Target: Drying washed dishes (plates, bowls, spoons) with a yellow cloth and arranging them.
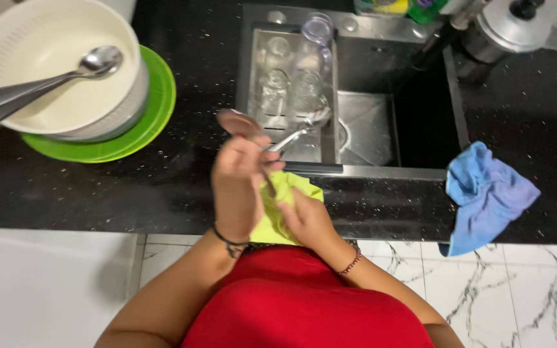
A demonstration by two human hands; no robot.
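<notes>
The left hand (238,187) grasps a spoon (240,125) by its handle, bowl raised above the fingers. The right hand (304,216), just beside it, grips a yellow cloth (278,200) bunched between both hands.

the worktop (98,193) is black with fine pale speckles. a yellow-green cloth (277,206) sits between the hands, and the spoon (243,125) above it is shiny silver. a blue cloth (485,196) shading to lilac hangs over the worktop edge. the bowl (46,84) is cream, on a bright green plate (143,129); the ladle (40,80) in it is silver. the sink (362,122) is grey steel with clear glasses (291,84). the floor (517,290) is white marble with grey veins. the shirt (304,303) is red.
</notes>
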